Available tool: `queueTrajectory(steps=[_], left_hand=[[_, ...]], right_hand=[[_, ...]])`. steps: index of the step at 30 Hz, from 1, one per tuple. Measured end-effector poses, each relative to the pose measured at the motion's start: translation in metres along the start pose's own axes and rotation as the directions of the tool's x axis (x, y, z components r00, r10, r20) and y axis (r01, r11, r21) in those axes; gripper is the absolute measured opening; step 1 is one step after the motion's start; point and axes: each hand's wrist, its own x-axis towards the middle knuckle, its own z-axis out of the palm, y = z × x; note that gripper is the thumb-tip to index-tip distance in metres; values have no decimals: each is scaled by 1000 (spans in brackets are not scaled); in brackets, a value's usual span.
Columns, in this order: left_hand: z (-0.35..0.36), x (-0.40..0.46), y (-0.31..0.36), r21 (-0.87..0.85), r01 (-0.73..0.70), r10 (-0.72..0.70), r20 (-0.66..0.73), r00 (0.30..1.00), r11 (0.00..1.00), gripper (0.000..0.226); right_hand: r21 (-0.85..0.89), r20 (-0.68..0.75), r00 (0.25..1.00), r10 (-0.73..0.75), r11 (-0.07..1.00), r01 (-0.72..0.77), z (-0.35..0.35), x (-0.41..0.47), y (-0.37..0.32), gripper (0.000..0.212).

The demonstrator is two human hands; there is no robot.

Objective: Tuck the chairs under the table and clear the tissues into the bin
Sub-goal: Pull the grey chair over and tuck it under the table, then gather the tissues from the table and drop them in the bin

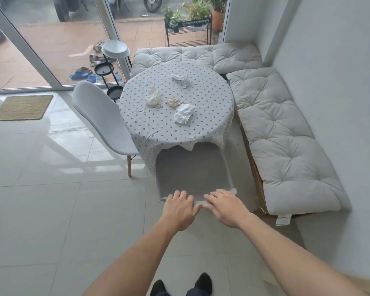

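A round table (203,92) under a dotted white cloth stands in the corner. Several crumpled tissues lie on it: one white (183,113), one small beige (174,102), one cream (152,97), one white at the far side (181,79). A grey chair (192,169) is at the table's near edge, its seat under the cloth. My left hand (178,207) and my right hand (223,207) rest side by side on the top edge of its backrest. A second grey chair (103,116) stands at the table's left, angled outward. No bin is in view.
Cushioned benches (286,133) line the right wall and the back (197,56). A black tiered stand with a white tray (115,49) is beside the far left of the table. A doormat (23,107) lies by the glass door. My feet (182,285) are on tiled floor.
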Motion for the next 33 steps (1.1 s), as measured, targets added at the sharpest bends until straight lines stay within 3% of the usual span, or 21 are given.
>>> queueTrajectory(steps=[7,14,24,33], left_hand=[[-29,9,-31,-83,108,-101,85,991,991,71],[-67,24,-71,-77,130,-126,60,990,989,77],[-122,56,-179,-88,40,-44,-38,998,995,80],[-173,116,-306,-27,-33,31,-92,995,999,82]], right_hand=[[-53,1,994,107,993,-107,-37,14,-4,68],[-44,-11,987,158,986,-158,-75,47,-23,75],[-64,-86,965,249,965,-255,-123,141,-77,75],[32,-155,914,376,926,-376,-165,249,-123,74]])
